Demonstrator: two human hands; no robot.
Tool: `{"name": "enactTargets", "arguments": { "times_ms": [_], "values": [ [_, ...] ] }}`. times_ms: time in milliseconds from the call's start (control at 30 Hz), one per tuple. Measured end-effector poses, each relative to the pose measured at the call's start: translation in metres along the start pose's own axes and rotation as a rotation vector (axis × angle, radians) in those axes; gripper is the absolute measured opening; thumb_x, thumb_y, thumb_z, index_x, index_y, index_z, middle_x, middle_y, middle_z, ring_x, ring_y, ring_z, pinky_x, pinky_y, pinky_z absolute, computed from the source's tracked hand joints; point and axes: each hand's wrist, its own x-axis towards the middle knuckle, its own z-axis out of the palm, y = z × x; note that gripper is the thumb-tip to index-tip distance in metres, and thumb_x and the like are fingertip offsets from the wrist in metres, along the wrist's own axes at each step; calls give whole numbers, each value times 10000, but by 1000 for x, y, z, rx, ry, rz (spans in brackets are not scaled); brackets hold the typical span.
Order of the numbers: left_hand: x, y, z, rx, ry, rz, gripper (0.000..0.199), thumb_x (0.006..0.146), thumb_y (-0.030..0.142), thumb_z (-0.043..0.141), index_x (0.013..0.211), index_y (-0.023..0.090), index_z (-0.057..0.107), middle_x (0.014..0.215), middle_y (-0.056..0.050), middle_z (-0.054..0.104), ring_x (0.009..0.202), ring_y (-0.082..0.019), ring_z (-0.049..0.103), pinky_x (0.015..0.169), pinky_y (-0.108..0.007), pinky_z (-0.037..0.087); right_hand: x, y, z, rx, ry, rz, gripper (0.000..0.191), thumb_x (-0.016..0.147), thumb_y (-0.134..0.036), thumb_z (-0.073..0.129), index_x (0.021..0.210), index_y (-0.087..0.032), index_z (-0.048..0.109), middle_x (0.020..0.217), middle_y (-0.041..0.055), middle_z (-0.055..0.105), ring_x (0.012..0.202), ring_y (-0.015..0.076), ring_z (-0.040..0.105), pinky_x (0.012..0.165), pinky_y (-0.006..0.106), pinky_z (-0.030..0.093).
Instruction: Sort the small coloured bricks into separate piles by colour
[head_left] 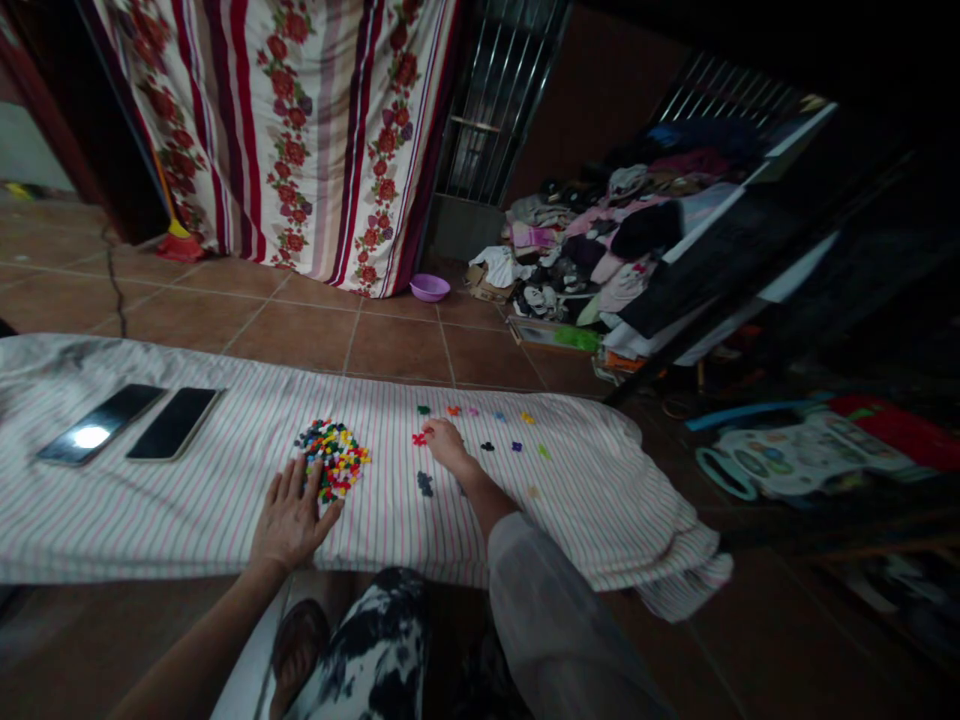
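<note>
A heap of small multicoloured pieces (pixel 341 460), like beads or tiny bricks, lies on the striped cloth (pixel 225 510). My left hand (pixel 291 510) rests with fingers outstretched at the heap's near left edge, fingertips touching it. To the right, my right hand (pixel 448 445) has its thumb and fingertips pinched together beside a small red group (pixel 418 439); whatever is between them is hidden. Around it sit little groups sorted by colour: green (pixel 424 410), orange (pixel 454 410), blue (pixel 500 416), yellow (pixel 527 418), black (pixel 487 447), purple (pixel 517 447), lime (pixel 544 451) and dark grey (pixel 425 484).
Two phones, one with a glare spot (pixel 101 425) and one dark (pixel 174 424), lie at the cloth's left. Beyond are a floral curtain (pixel 322 140), a purple basin (pixel 430 288), a red dustpan (pixel 180 246) and heaped clothes (pixel 592 235). A toy (pixel 810 455) stands at right.
</note>
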Motion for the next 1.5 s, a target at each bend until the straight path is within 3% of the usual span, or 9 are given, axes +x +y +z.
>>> {"name": "enactTargets", "arguments": {
  "times_ms": [500,1200,1367,1500],
  "values": [
    [0,-1,2,13,18,19,793,876,647,348,1423,81,444,1495,-239,405,1402,-373,375,1106,-542,335,1,-3,3,-70,-37,5,311,871,-19,480,964,-194,720,1037,55,658,923,144,607,768,215,407],
    [0,0,-1,11,-11,1,781,874,637,365,1402,71,472,1484,-256,412,1391,-382,391,1122,-538,322,-8,-15,-6,-166,-80,6,368,907,-9,394,1043,-164,699,1100,122,652,987,196,628,812,276,423],
    [0,-1,0,18,6,15,771,877,632,355,1410,85,459,1493,-231,413,1401,-367,379,1119,-536,327,-11,-27,-1,-167,-45,65,331,1001,-206,375,1113,-115,673,1126,181,637,1035,235,611,866,316,434],
    [0,0,1,11,3,11,755,879,608,381,1398,68,474,1495,-244,403,1404,-371,374,1130,-526,316,-15,-37,2,-211,-35,74,343,978,-359,471,1178,-141,646,1204,167,603,1128,250,558,937,329,421]
  ]
}}
